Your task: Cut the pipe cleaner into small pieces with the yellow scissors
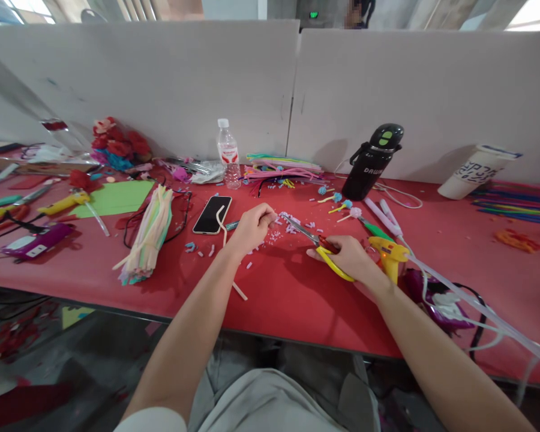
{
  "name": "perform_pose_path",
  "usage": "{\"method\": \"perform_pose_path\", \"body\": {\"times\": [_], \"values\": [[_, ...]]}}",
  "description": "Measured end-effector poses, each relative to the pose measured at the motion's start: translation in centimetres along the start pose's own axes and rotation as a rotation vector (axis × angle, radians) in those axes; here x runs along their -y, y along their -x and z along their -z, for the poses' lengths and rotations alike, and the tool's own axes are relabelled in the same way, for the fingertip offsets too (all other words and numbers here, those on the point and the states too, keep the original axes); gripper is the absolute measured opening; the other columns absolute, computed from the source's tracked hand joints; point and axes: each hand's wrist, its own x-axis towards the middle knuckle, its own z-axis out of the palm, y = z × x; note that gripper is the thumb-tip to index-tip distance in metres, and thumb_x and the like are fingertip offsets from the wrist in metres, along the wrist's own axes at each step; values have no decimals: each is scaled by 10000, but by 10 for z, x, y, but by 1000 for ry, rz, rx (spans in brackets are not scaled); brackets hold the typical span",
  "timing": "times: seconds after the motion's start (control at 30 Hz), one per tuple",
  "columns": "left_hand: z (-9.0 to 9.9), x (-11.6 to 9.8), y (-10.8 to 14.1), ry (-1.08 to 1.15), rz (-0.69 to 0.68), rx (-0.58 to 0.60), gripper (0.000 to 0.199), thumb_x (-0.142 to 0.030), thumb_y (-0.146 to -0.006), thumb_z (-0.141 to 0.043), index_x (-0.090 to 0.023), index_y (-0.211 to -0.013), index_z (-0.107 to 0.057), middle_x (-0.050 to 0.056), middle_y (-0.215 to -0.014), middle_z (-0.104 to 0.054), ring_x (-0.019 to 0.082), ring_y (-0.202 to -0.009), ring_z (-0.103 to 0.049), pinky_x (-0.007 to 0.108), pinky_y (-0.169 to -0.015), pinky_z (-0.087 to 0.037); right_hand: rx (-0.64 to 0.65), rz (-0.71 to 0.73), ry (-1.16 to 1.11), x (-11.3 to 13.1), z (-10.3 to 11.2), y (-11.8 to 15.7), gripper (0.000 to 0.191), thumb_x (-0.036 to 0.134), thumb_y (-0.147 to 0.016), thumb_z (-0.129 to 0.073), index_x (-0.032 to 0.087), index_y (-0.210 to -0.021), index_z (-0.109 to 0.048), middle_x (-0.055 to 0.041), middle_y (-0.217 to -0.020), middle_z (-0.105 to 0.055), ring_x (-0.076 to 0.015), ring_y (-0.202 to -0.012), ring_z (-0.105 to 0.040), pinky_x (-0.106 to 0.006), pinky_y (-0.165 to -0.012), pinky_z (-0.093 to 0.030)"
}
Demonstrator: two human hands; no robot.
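My right hand (pixel 347 259) grips scissors (pixel 306 233) with yellow and red handles, their blades pointing up and left. At the blade tips, my left hand (pixel 257 223) is closed in a pinch; whatever lies between its fingertips is too small to make out. Short lilac cut bits (pixel 292 227) are scattered on the red table around the blades. A cream pipe cleaner (pixel 239 291) lies partly beneath my left forearm, and another bent cream piece (pixel 220 219) rests across a phone (pixel 207 216). Several small fluffy pieces with stems (pixel 340 206) sit beyond my right hand.
A tied bundle of pastel pipe cleaners (pixel 149 240) lies at left. Behind stand a water bottle (pixel 228 159) and a black flask (pixel 369 168); a paper cup (pixel 472 174) leans farther right. A yellow glue gun (pixel 389 252) with its cord is close to my right wrist. A white partition (pixel 162 90) closes the back.
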Motion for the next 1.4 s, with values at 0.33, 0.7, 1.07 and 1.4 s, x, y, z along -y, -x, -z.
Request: {"method": "perform_pose_path", "body": {"times": [0.33, 0.7, 1.07, 1.4], "values": [[0, -2, 0, 29, 2, 7, 177, -273, -878, -436, -169, -764, -523, 4, -694, -610, 105, -638, -549, 227, -647, -412, 69, 25, -16, -5, -2, 0, 554, 682, -655, -597, 164, -570, -420, 35, -576, -305, -80, -543, -265, -209, -439, -214], [-1, -1, 0, 31, 9, 0, 160, -255, -871, -446, -170, -769, -534, 0, -688, -607, 104, -639, -552, 225, -638, -413, 85, 20, -15, -4, -2, -1, 573, 711, -649, -587, 168, -576, -419, 38, -559, -313, -86, -540, -282, -208, -443, -221], [-1, -2, 0, 8, 1, 5, 172, -266, -880, -439, -172, -763, -524, -5, -687, -598, 100, -629, -538, 222, -628, -395, 98, 12, 1, -5, -2, -2, 576, 713, -643, -590, 168, -568, -419, 39, -568, -311, -83, -537, -271, -211, -447, -223], [0, -5, 2, -36, 11, 10, 363, -408, -925, -338, -164, -689, -466, -1, -632, -521, 107, -597, -473, 244, -610, -347, -28, 20, -37, 4, 0, 0, 567, 683, -638, -615, 174, -571, -373, 44, -573, -278, -75, -533, -258, -210, -441, -194]]}}
